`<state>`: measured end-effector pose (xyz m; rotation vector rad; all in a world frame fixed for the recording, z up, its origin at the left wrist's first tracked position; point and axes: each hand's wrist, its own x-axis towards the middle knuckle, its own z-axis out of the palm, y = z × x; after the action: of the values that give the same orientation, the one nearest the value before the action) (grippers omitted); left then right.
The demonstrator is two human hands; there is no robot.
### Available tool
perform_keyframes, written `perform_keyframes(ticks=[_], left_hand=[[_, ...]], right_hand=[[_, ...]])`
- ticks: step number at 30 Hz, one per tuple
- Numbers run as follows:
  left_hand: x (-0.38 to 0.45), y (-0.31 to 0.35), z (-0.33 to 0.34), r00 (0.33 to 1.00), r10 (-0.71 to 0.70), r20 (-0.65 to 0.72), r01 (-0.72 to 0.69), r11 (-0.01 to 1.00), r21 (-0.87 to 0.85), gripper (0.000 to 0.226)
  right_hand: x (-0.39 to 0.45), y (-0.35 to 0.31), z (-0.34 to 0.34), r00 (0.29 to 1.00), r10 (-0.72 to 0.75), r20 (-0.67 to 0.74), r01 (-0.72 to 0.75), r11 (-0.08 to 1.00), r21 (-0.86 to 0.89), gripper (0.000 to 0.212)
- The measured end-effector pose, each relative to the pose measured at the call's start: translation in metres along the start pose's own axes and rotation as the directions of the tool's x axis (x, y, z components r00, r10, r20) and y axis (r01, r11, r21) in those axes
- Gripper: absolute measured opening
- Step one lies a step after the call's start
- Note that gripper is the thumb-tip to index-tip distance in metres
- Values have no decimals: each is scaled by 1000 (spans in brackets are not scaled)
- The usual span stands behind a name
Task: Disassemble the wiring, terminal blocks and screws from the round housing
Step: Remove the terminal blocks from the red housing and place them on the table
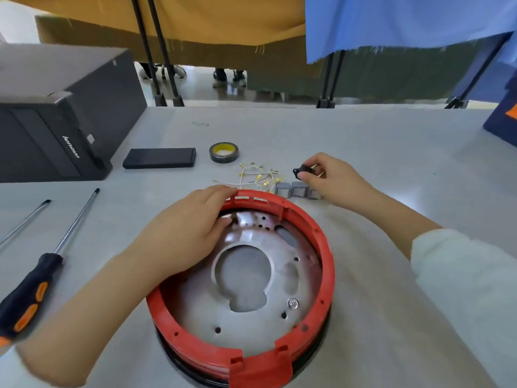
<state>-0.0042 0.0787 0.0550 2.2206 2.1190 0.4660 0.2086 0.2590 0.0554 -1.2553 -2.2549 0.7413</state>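
Resting on the grey tabletop (377, 141), a black computer case (56, 121) lies at far left. Round housing (326, 264), red ring over a metal plate, sits close to the person, centre of view. Left hand (184, 233) lies on its far-left rim, fingers curled over the edge and thumb inside, holding it steady. Right hand (333, 177) is beyond the housing to the right, fingertips pinching a small black part (303, 170) just above the tabletop. Two screwdrivers (30, 289) lie at left, shafts pointing away. Black flat box (159, 158) and tape roll (223, 152) sit further back. Removed wiring (260, 175), white leads with brass terminals, lies in a loose pile just past the far rim; grey terminal blocks (296, 190) stand in a row beside it, touching the right hand. One screw (293, 303) looks left in the plate, near-right side; right hand is nearer to it. Judging: mostly stripped, black part being set down with the pile.
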Motion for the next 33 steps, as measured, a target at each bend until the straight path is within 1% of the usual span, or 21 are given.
perform_keyframes(ticks=[2, 4, 8, 12, 15, 17, 18, 19, 21, 23, 24, 26, 28, 29, 31, 33], left_hand=[[0, 1, 0, 1000, 2, -9, -2, 1000, -9, 50], [0, 2, 0, 1000, 5, -19, -6, 1000, -18, 49], [1, -1, 1, 999, 10, -31, -11, 999, -31, 49], [1, -1, 1, 999, 1, -33, -2, 998, -55, 49], [1, -1, 1, 1000, 1, -23, -2, 999, -50, 49], [1, -1, 1, 1000, 0, -22, -1, 999, -47, 49], [1, -1, 1, 1000, 0, -24, -1, 999, -47, 49], [1, -1, 2, 1000, 0, -26, -2, 999, -49, 49], [1, -1, 2, 999, 2, -32, -4, 999, -50, 48], [1, -1, 3, 999, -5, -39, 3, 999, -53, 48], [1, -1, 2, 999, -11, -43, 9, 998, -62, 47], [2, -1, 1, 998, -21, -61, 15, 994, -108, 46], [1, 1, -3, 993, -27, -117, 6, 985, -171, 41], [-1, 2, -6, 989, -25, -147, -3, 982, -187, 38], [-9, 4, -9, 984, -12, -176, -21, 983, -182, 31], [-21, 6, -11, 987, 1, -159, -28, 985, -170, 27]], right_hand=[[25, 10, 11, 999, -24, 27, 28, 982, -189, 27], [44, 17, 20, 999, -15, 37, 26, 944, -329, 30], [63, 25, 31, 996, 56, 66, -22, 901, -434, 31], [67, 24, 32, 980, 128, 156, -31, 860, -510, 34], [63, 19, 28, 966, 179, 188, -61, 860, -507, 38], [54, 10, 26, 969, 184, 165, -77, 860, -505, 44], [47, 4, 24, 977, 163, 137, -73, 863, -500, 45], [40, -4, 22, 988, 114, 101, -51, 874, -483, 43], [22, -20, 16, 998, -45, 40, 57, 922, -383, 35], [-3, -38, 9, 981, -194, 13, 192, 956, -222, 27], [-19, -49, 7, 967, -254, 21, 254, 955, -150, 23], [-54, -69, 5, 923, -372, 97, 379, 923, -67, 18], [-88, -86, 7, 854, -452, 256, 466, 885, 7, 14], [-104, -94, 9, 819, -456, 348, 473, 880, 40, 14], [-128, -107, 14, 765, -397, 507, 427, 902, 63, 19], [-149, -116, 19, 723, -331, 606, 397, 917, 27, 31]])
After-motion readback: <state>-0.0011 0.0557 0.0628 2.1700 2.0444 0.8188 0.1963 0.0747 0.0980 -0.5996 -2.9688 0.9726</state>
